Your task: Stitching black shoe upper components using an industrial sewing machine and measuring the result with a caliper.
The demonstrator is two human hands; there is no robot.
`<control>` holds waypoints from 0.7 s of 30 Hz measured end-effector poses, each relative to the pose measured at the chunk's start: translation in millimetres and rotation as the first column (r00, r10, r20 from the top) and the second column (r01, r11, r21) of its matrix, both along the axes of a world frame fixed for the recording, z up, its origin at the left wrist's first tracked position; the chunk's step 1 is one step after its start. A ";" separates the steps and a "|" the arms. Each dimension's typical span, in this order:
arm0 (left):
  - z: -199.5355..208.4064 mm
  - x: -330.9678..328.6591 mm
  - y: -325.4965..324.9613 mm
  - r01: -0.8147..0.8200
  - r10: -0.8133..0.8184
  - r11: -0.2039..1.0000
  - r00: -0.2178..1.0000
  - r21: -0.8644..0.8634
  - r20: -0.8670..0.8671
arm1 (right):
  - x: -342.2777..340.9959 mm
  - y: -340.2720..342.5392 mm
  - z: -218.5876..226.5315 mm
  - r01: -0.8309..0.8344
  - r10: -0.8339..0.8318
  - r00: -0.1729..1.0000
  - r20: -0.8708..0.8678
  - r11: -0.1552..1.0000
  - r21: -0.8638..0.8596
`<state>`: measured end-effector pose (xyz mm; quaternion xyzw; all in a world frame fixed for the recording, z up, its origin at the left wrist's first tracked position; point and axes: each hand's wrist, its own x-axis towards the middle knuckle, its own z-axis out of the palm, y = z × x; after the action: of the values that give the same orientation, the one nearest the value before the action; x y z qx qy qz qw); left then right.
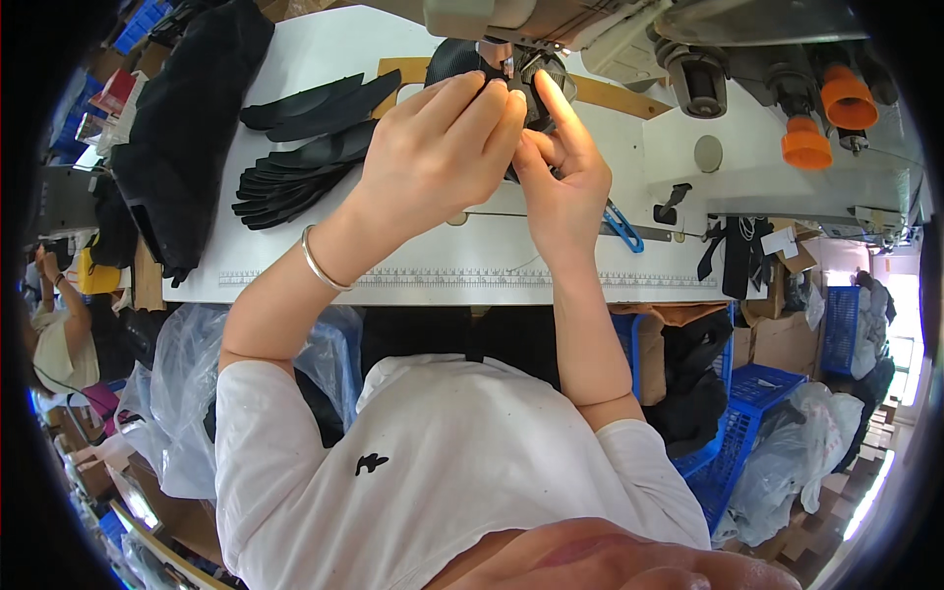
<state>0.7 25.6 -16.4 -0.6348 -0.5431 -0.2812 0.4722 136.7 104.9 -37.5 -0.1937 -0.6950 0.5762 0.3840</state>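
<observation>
Both hands meet under the head of a sewing machine point(497, 54). My left hand point(433, 147) is closed, its fingertips bunched together close to the needle area. My right hand point(565, 177) faces it; the index finger points up beside the machine's foot, while thumb and other fingers are pinched together against the left fingertips. What the fingertips hold is too small or hidden to make out. A dark, curved piece of material point(450, 61) lies at the needle, just beyond my left fingers, and is partly covered by them.
Left of my hands lie a fanned stack of black cut pieces point(295, 182) and several longer black pieces point(329, 106). A blue-handled cutter point(622, 228) lies at right. A ruler strip point(442, 280) runs along the table's front edge. Orange-tipped parts point(806, 144) hang at upper right.
</observation>
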 end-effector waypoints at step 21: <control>-3.0 10.5 -5.1 -0.103 0.104 0.992 0.994 -0.070 0.020 | 6.8 5.1 2.5 -0.056 0.056 0.998 0.032 0.998 0.014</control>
<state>11.2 20.5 -19.4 -0.6183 -0.5903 -0.2449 0.4575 143.5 110.0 -35.0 -0.1803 -0.7104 0.5784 0.3581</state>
